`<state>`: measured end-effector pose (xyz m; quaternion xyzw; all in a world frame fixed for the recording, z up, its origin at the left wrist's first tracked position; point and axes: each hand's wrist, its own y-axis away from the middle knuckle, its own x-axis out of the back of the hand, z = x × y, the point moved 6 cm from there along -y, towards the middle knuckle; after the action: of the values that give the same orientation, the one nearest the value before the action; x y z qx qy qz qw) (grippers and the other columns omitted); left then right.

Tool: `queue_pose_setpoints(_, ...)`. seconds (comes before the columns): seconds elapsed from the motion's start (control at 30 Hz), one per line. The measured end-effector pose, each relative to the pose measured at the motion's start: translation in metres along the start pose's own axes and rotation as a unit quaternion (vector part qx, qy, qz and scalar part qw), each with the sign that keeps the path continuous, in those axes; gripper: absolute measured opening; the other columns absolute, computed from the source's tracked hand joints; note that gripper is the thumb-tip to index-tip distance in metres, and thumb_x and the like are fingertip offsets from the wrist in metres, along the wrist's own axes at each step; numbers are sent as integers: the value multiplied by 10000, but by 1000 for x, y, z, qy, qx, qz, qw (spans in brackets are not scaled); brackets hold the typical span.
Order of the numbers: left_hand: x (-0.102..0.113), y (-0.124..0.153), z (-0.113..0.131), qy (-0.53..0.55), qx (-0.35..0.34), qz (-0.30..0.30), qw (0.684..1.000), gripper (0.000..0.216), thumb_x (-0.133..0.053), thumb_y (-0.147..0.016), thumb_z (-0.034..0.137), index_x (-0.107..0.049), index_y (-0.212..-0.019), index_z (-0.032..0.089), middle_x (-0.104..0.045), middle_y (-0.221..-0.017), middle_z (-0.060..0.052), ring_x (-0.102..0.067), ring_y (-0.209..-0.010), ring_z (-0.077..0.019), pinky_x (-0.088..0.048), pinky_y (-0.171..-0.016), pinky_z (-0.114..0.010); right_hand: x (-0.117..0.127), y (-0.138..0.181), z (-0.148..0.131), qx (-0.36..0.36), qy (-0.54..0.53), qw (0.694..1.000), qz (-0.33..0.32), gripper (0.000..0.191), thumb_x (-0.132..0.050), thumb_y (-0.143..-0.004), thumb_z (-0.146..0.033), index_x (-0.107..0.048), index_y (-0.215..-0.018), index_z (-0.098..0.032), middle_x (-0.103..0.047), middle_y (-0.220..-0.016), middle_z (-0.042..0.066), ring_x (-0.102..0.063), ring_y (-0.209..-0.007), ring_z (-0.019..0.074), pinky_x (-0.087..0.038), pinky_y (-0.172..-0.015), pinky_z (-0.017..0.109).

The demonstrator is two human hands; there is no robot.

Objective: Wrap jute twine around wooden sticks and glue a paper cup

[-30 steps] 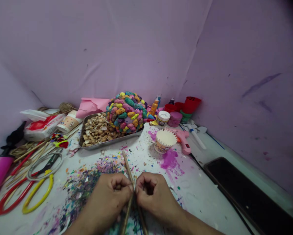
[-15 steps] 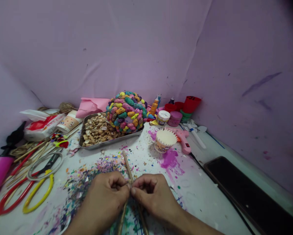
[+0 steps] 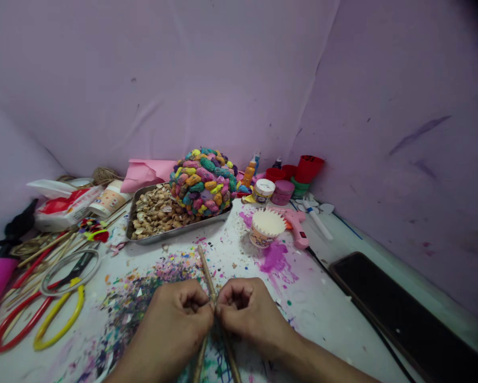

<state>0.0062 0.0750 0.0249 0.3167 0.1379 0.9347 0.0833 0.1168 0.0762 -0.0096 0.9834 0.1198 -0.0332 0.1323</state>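
Two thin brown-gold sticks [image 3: 206,271] meet or cross on the table in front of me, and their lower ends spread apart below my hands. My left hand [image 3: 175,322] is closed in a pinch at the left side of the joint. From the right, my right hand [image 3: 250,316] pinches at the same spot, its fingertips almost meeting the left ones. Whatever lies between the fingertips is too small and covered to make out. Beyond the hands stands a paper cup with a zigzag rim [image 3: 266,230].
A metal tray [image 3: 151,240] holds nut shells [image 3: 157,213] and a colourful shell-covered ball [image 3: 203,183]. Scissors [image 3: 59,319] and thin sticks lie left. A pink glue gun [image 3: 298,227], its cord and a black phone-like slab [image 3: 402,314] lie right. Paint jars [image 3: 263,190] stand at the back.
My right hand's fingers have shifted slightly up and are curled a little more at the joint. The view has turned slightly. The sticks stay in place.
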Motion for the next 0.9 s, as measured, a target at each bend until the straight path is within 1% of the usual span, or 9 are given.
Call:
queue_pose_setpoints(0.1, -2, -1, -3, 28, 16, -15, 999, 106, -450, -579, 206, -480, -486, 165, -372, -415, 66, -333, -403, -72, -240, -400, -193, 2, 0, -1, 8, -3, 1000, 1, 64, -501, -516, -82, -532, -507, -137, -430, -436, -70, -319, -405, 35, -223, -405, 193)
queue_pose_setpoints(0.23, -9, 0, -8, 94, 63, -64, 992, 108, -467, -604, 254, -483, -536, 172, -403, -390, 72, -353, -340, -70, -287, -355, -188, 2, 0, -2, 13, -5, 1000, -4, 105, -475, -508, -41, -528, -516, -130, -425, -439, -71, -319, -412, 37, -225, -409, 191)
queue_pose_setpoints(0.3, -11, 1, -9, 115, 76, -70, 988, 123, -471, -613, 280, -484, -552, 174, -417, -397, 70, -363, -335, -74, -305, -345, -193, 2, -1, -4, 19, -8, 1000, -5, 108, -473, -511, -35, -526, -514, -129, -427, -442, -68, -325, -415, 38, -236, -411, 189)
queue_pose_setpoints(0.37, -8, 1, -8, 105, 71, -58, 990, 123, -472, -611, 276, -490, -551, 170, -418, -404, 68, -361, -347, -74, -302, -351, -192, 2, -1, -4, 21, -9, 1000, -3, 87, -488, -530, -55, -530, -516, -130, -439, -442, -58, -345, -413, 46, -257, -411, 192)
queue_pose_setpoints(0.43, -3, 0, -7, 75, 53, -29, 995, 111, -473, -597, 248, -499, -531, 162, -408, -409, 64, -351, -374, -72, -281, -372, -188, 2, -1, -2, 16, -6, 1000, -3, 49, -520, -566, -108, -547, -530, -129, -452, -436, -47, -368, -402, 57, -281, -403, 201)
queue_pose_setpoints(0.53, 4, 0, -3, 30, 19, 11, 999, 111, -462, -580, 213, -511, -503, 150, -425, -444, 47, -363, -442, -81, -270, -422, -193, 1, -1, 2, 12, -6, 1000, 0, 74, -556, -598, -178, -588, -575, -115, -483, -455, -27, -387, -397, 64, -300, -393, 207)
queue_pose_setpoints(0.6, 5, 1, -2, 7, 12, 17, 1000, 117, -450, -578, 209, -514, -503, 147, -437, -465, 39, -372, -473, -89, -270, -445, -198, 1, -1, 4, 2, -1, 1000, 5, 77, -568, -596, -176, -600, -582, -108, -495, -467, -21, -381, -396, 58, -293, -387, 201)
queue_pose_setpoints(0.7, 4, 1, -1, -20, 20, 19, 999, 111, -441, -574, 210, -502, -503, 151, -427, -469, 41, -373, -483, -95, -266, -451, -200, 2, -1, 5, -15, 13, 1000, 15, 56, -577, -590, -151, -594, -559, -108, -497, -460, -24, -377, -392, 49, -285, -389, 195)
queue_pose_setpoints(0.9, 0, 1, 0, -26, 11, 21, 999, 87, -424, -569, 193, -461, -496, 163, -379, -464, 54, -351, -480, -93, -243, -445, -199, 2, -3, 5, -12, 21, 1000, 15, 45, -568, -585, -129, -569, -542, -119, -484, -448, -33, -378, -400, 50, -274, -395, 192)
